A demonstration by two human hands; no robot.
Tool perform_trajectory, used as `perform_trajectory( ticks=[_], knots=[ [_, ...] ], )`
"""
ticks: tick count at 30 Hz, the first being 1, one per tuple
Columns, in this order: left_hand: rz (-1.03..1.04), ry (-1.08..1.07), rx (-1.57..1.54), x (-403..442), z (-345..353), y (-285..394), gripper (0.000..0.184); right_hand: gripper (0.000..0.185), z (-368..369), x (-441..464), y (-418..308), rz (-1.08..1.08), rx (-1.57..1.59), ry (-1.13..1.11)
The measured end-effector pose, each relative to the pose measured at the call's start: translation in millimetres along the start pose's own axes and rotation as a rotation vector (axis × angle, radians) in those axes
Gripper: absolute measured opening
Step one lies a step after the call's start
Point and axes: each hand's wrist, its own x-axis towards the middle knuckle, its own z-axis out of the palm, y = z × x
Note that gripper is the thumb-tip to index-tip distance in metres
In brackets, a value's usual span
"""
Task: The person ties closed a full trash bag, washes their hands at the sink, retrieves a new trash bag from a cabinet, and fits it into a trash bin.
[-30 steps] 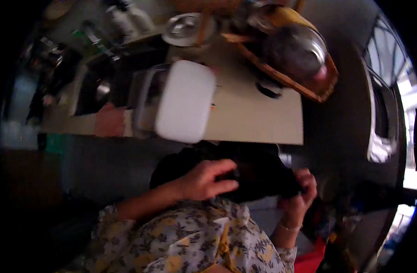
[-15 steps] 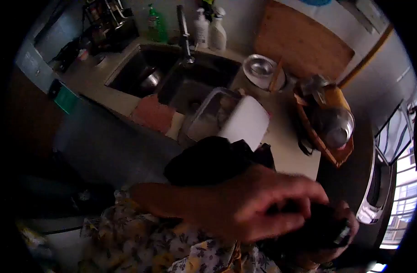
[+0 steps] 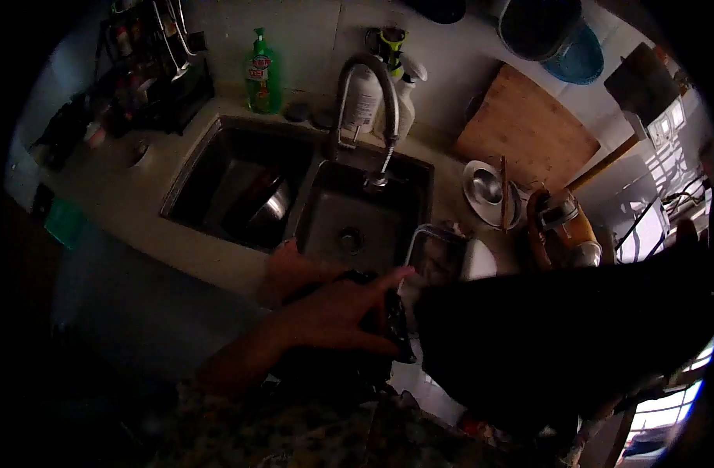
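Observation:
My left hand [image 3: 334, 320] is in front of the sink, its index finger stretched out and its thumb below. Between them it grips the edge of a black plastic bag [image 3: 400, 324], part of which hangs dark under the palm. A broad black sheet [image 3: 552, 335] of what looks like the same bag spreads to the right, covering the counter's right end. At its upper right, my right hand [image 3: 691, 238] shows only as a dark outline, apparently holding the bag up. Beyond my left fingertip stands a clear plastic container [image 3: 439, 253] with a white lid [image 3: 479, 261].
The double sink has a metal pot [image 3: 267, 203] in its left basin; a curved faucet [image 3: 388, 101] rises behind. A green soap bottle [image 3: 262, 74] and white bottles [image 3: 362, 101] line the wall. A cutting board [image 3: 524, 129] leans behind a plate with a metal bowl [image 3: 486, 187]. A pink cloth [image 3: 291, 269] lies at the front.
My hands have moved apart: the left went left toward the sink's front, the right up and far right. The black bag has spread out between them. The view has shifted and darkened.

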Motion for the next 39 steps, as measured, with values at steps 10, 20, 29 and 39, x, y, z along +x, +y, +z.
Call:
perform_trajectory(
  ticks=[10,20,29,39],
  knots=[
    [-0.123,0.43,0.25,4.5,-101.6,-134.2,0.094,0.025,175.1,64.5,46.3,0.112,-0.164,-0.312],
    [-0.196,0.456,-0.171,-47.5,-101.8,-135.9,0.069,0.034,230.6,-39.3,263.4,0.336,-0.535,-0.429],
    [0.227,0.425,-0.131,-71.3,-95.5,-60.6,0.055,0.059,195.4,-61.5,183.1,0.327,-0.302,-0.566],
    [0.421,0.764,-0.114,-30.4,-11.2,55.7,0.046,0.025,50.5,-85.2,53.2,0.135,-0.3,-0.462]
  ],
)
